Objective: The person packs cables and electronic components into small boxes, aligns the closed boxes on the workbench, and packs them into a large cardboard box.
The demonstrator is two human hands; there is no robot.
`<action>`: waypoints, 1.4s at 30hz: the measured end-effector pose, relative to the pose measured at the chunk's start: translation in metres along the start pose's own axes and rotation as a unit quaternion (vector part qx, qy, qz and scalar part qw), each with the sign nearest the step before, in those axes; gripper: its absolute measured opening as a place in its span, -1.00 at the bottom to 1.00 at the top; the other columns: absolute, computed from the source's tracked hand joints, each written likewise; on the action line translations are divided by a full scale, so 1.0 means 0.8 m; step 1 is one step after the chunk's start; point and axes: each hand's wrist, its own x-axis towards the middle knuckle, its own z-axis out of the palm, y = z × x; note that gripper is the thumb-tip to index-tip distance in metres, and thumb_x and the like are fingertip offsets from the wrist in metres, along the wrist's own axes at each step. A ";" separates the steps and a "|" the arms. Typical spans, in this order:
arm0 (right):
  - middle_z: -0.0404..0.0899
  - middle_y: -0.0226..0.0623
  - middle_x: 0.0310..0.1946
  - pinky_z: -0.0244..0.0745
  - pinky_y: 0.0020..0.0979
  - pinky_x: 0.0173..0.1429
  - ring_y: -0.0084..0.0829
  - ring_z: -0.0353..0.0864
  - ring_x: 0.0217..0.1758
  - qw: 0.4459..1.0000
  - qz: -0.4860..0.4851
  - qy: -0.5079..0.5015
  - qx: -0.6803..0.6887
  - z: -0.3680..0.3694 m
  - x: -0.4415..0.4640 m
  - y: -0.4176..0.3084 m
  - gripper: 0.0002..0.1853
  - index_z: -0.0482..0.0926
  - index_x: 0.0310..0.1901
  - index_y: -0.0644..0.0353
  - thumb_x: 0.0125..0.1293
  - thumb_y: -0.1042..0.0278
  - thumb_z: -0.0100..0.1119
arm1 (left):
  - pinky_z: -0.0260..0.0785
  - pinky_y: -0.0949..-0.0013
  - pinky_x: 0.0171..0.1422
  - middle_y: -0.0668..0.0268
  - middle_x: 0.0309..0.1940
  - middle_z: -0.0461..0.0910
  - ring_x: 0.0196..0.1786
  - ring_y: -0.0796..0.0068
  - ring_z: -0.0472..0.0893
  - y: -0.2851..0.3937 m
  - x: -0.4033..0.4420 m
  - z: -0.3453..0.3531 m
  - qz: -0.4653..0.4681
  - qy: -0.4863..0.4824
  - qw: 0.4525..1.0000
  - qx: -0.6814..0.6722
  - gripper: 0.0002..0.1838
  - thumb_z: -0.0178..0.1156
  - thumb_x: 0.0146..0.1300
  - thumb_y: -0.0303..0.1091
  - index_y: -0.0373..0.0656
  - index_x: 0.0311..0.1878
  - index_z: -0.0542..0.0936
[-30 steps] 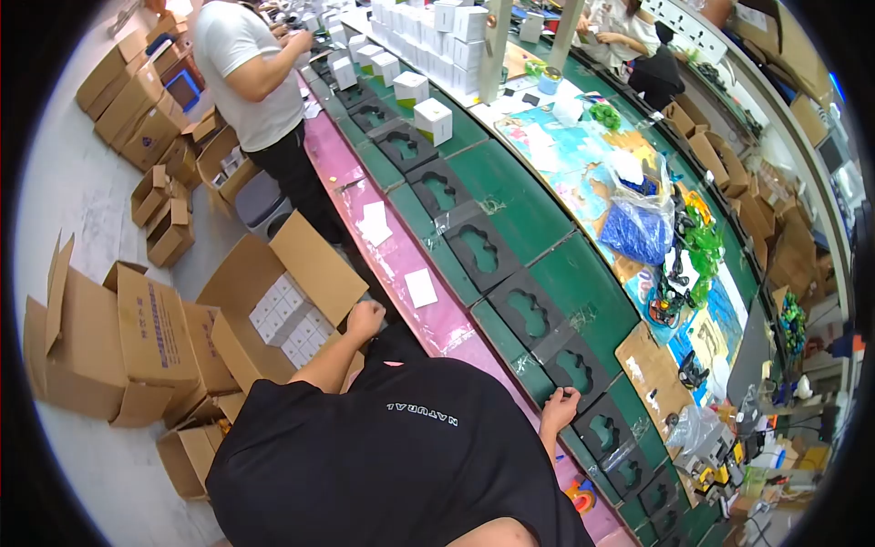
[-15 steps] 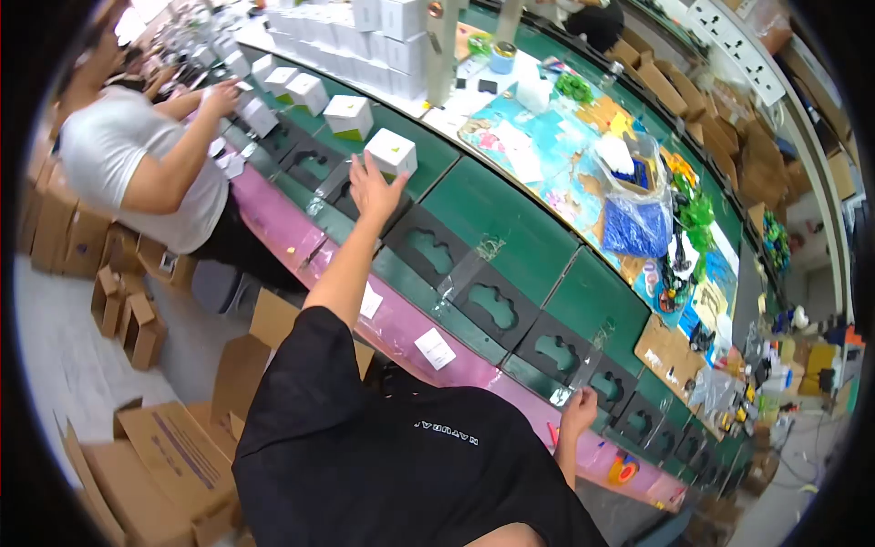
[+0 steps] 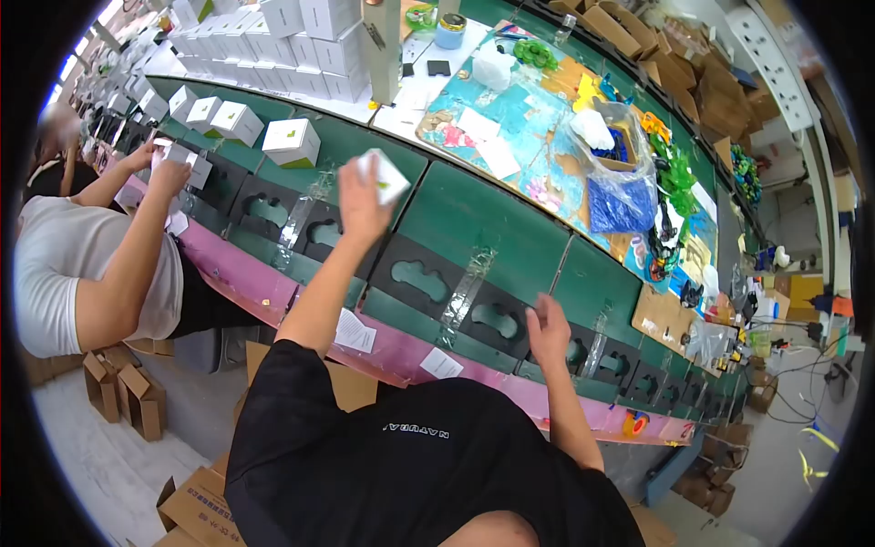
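Observation:
My left hand [image 3: 363, 202] grips a small white box [image 3: 390, 179] above the green bench, its fingers around the box's left side. Over the dark foam cutouts, my right hand [image 3: 549, 334] is raised with fingers apart and holds nothing. A black foam piece [image 3: 392, 290] with a wavy opening lies between my two hands. Another foam piece [image 3: 518, 345] is just left of my right hand. To the left of the held box, a white box with a green base [image 3: 291, 143] stands on the green surface [image 3: 492, 219].
At the left, a co-worker in a white shirt [image 3: 100, 264] handles a white box [image 3: 191, 165]. Stacked white boxes [image 3: 319, 55] stand behind a metal post [image 3: 384, 55]. Plastic bags and green parts lie on a colourful board [image 3: 547, 137]. Paper slips [image 3: 441, 364] rest on the pink edge [image 3: 246, 281].
My left hand has closed on the white box and lifted it. My right hand has risen off the bench edge and opened. The view has swung leftward along the bench.

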 end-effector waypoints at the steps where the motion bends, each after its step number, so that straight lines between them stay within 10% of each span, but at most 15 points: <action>1: 0.55 -0.10 0.06 0.55 -0.36 -0.02 -0.24 0.60 0.02 0.998 -0.049 -0.015 -0.032 0.001 0.030 -0.031 -0.47 0.46 0.20 0.21 0.17 0.38 0.33 | 0.19 0.06 0.39 -0.07 0.22 0.25 0.23 -0.16 0.28 0.027 0.009 -0.016 0.056 -0.023 0.998 -0.035 -0.02 0.46 -0.16 -0.40 -0.18 0.40 0.20; 5: 0.08 -0.05 0.46 0.13 -0.14 0.48 -0.03 0.11 0.50 0.977 -0.171 -0.098 -0.086 0.024 0.132 -0.128 0.08 0.09 0.46 0.16 -0.11 0.30 0.54 | 0.20 0.13 0.40 -0.03 0.18 0.32 0.24 -0.09 0.32 0.100 0.018 -0.004 0.197 -0.151 0.944 -0.217 0.06 0.41 -0.31 -0.56 -0.28 0.41 0.17; 9: 0.05 -0.13 0.48 0.07 -0.11 0.52 -0.08 0.05 0.54 0.951 -0.228 -0.169 -0.124 0.066 0.185 -0.142 0.18 0.05 0.46 0.20 -0.23 0.30 0.58 | -0.09 0.04 0.59 -0.07 0.44 0.09 0.53 -0.11 0.02 0.116 -0.019 0.066 0.211 -0.232 0.926 -0.212 0.13 0.45 -0.25 -0.44 -0.34 0.46 0.05; 13: 0.07 -0.13 0.46 0.08 -0.09 0.52 -0.09 0.04 0.55 0.935 -0.228 -0.216 -0.161 0.088 0.203 -0.119 0.17 0.06 0.47 0.16 -0.23 0.33 0.57 | -0.25 -0.07 0.58 -0.16 0.51 -0.10 0.57 -0.18 -0.16 0.068 -0.005 0.015 0.117 -0.185 0.950 -0.223 0.13 0.46 -0.14 -0.11 -0.31 0.47 0.07; 18: 0.15 -0.12 0.36 0.15 -0.10 0.48 0.01 0.07 0.49 0.934 -0.228 -0.216 -0.169 0.086 0.203 -0.124 0.19 0.07 0.45 0.15 -0.28 0.31 0.58 | -0.18 -0.30 0.49 -0.24 0.50 -0.10 0.56 -0.21 -0.13 -0.121 0.089 -0.014 -0.218 0.097 0.968 0.077 0.18 0.33 0.02 0.32 -0.28 0.50 0.03; 24: 0.20 -0.07 0.30 0.18 -0.11 0.47 0.01 0.15 0.41 0.943 -0.215 -0.199 -0.157 0.086 0.208 -0.110 0.19 0.07 0.45 0.17 -0.28 0.29 0.58 | 0.22 -0.04 0.39 -0.12 0.38 0.17 0.41 -0.18 0.17 -0.202 0.149 -0.013 -0.382 -0.123 0.911 0.093 0.26 0.47 -0.12 0.16 -0.26 0.50 -0.05; 29: 0.21 -0.04 0.28 0.18 -0.14 0.46 0.01 0.19 0.36 0.955 -0.176 -0.149 -0.187 0.049 0.210 -0.087 0.22 0.02 0.46 0.22 -0.26 0.22 0.59 | 0.26 0.09 0.38 -0.04 0.24 0.30 0.29 -0.09 0.29 -0.085 0.120 -0.009 0.026 -0.108 0.994 0.020 0.14 0.50 -0.30 -0.31 -0.32 0.42 0.11; 33: 0.21 -0.05 0.29 0.18 -0.15 0.47 0.00 0.19 0.37 0.944 -0.190 -0.168 -0.210 0.049 0.221 -0.078 0.24 0.00 0.47 0.22 -0.26 0.19 0.60 | 0.29 0.12 0.36 -0.04 0.24 0.32 0.31 -0.05 0.31 0.049 0.079 0.022 0.245 -0.267 0.912 -0.193 0.09 0.48 -0.32 -0.37 -0.35 0.39 0.17; 42: 0.23 -0.11 0.31 0.25 0.00 0.34 0.00 0.20 0.38 0.942 -0.165 -0.217 -0.196 0.072 0.225 -0.118 0.24 0.10 0.43 0.15 -0.36 0.08 0.63 | 0.22 0.00 0.40 -0.03 0.36 0.22 0.43 -0.11 0.19 0.117 0.040 0.052 0.242 -0.293 0.882 -0.280 0.23 0.54 -0.29 -0.28 -0.20 0.50 0.02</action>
